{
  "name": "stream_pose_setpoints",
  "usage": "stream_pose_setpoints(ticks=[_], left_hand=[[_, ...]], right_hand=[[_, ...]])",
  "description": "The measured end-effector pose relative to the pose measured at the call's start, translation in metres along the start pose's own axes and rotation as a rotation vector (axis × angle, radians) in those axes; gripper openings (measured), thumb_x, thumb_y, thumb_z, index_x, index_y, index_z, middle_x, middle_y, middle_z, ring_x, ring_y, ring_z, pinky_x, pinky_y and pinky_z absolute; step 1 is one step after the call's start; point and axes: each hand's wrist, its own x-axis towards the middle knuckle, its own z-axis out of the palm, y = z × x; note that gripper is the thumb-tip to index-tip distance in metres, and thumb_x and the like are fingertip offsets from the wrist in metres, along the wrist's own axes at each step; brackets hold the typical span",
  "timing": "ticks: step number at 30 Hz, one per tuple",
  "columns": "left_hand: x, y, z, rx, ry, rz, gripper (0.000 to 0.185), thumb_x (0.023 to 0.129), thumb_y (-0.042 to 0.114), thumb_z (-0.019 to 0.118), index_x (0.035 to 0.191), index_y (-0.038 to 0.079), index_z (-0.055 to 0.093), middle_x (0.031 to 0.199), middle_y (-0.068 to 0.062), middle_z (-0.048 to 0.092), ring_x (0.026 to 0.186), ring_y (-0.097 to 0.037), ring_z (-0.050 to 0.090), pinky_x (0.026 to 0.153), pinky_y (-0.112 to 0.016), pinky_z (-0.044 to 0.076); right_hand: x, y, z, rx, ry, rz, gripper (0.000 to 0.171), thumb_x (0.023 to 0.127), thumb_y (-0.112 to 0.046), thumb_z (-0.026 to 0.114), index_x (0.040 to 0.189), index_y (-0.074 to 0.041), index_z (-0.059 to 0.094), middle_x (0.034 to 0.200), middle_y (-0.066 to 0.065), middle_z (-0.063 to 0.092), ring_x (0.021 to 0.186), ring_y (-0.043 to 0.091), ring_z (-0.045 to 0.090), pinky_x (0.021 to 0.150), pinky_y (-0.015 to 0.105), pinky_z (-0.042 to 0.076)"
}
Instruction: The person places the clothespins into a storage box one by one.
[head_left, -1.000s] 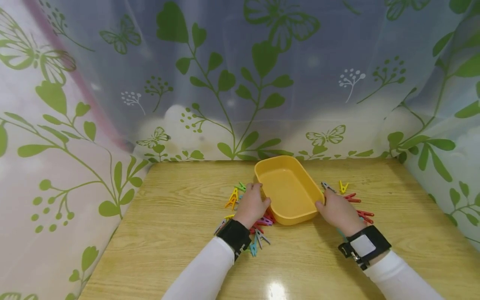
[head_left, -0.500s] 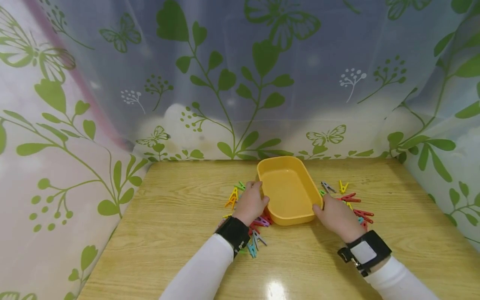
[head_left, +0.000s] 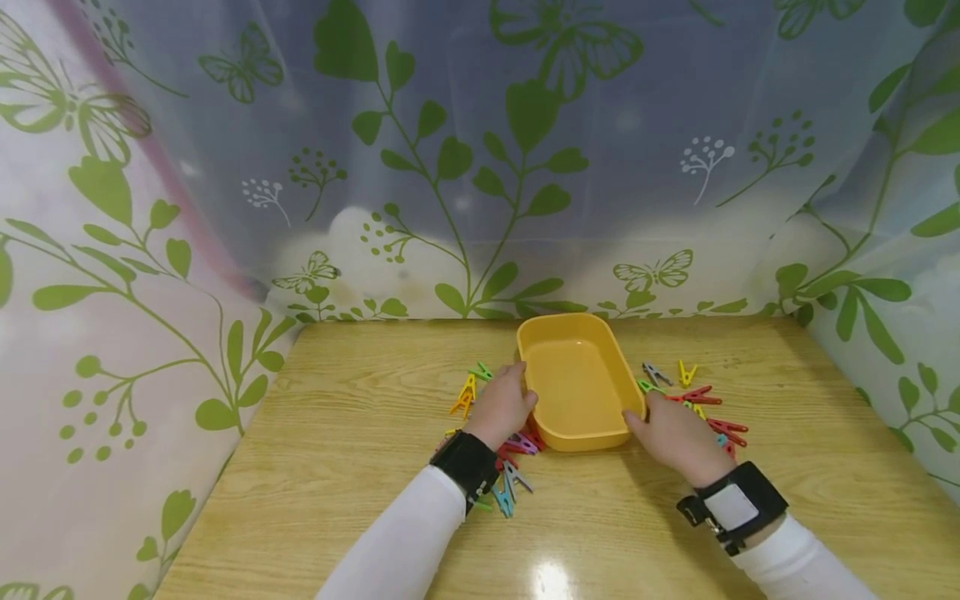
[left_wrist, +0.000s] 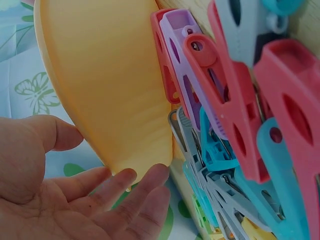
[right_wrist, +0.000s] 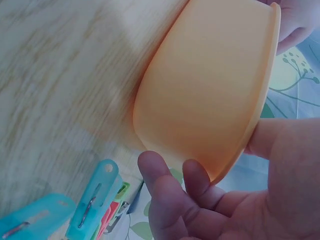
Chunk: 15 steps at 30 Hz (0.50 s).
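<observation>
Both hands bracket the yellow plastic tub (head_left: 576, 383), which sits on the wooden table (head_left: 352, 467) slightly right of centre, its long side running away toward the far curtain (head_left: 480, 150). Left hand (head_left: 501, 407) grasps the tub's left rim, thumb hooked over the edge and fingertips (left_wrist: 125, 177) against the outer wall. Right hand (head_left: 675, 432) grasps the near right corner likewise, thumb on the rim and fingers (right_wrist: 197, 175) curled under the lip. Coloured clothespins (head_left: 517, 467) lie heaped on the table just beside the left wrist and along the tub's left side; another scatter of clothespins (head_left: 705, 408) lies on the right, touching or nearly touching the right hand.
</observation>
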Motion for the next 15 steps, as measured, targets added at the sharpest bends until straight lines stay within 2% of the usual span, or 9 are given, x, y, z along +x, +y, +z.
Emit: stream_pose_setpoints(ticks=[6,10,15], left_hand=[[-0.002,-0.001,0.001,-0.038,-0.018,0.007,0.055,0.105,0.023,0.058,0.153,0.000,0.043,0.152,-0.021,0.050,0.139,-0.036,0.052,0.115,-0.048,0.042],[-0.007,0.001,0.000,-0.071,-0.010,-0.001,0.060,0.105,0.028,0.059,0.154,-0.001,0.040,0.150,-0.023,0.051,0.136,-0.038,0.054,0.112,-0.051,0.044],[-0.017,0.007,-0.001,-0.031,0.034,0.018,0.060,0.103,0.030,0.062,0.150,-0.002,0.044,0.139,-0.023,0.057,0.123,-0.038,0.062,0.101,-0.052,0.052]], right_hand=[[0.005,0.005,-0.006,-0.013,0.018,-0.046,0.042,0.107,-0.041,0.050,0.096,-0.003,0.062,0.065,0.001,0.044,0.055,0.017,0.042,0.052,0.031,0.031],[0.014,0.008,-0.012,-0.009,0.049,-0.059,0.044,0.107,-0.039,0.051,0.102,0.003,0.063,0.064,0.001,0.045,0.055,0.017,0.042,0.053,0.031,0.032],[0.031,0.012,-0.019,0.012,0.039,-0.045,0.044,0.108,-0.037,0.050,0.111,0.006,0.060,0.071,0.006,0.055,0.058,0.019,0.047,0.055,0.031,0.036]])
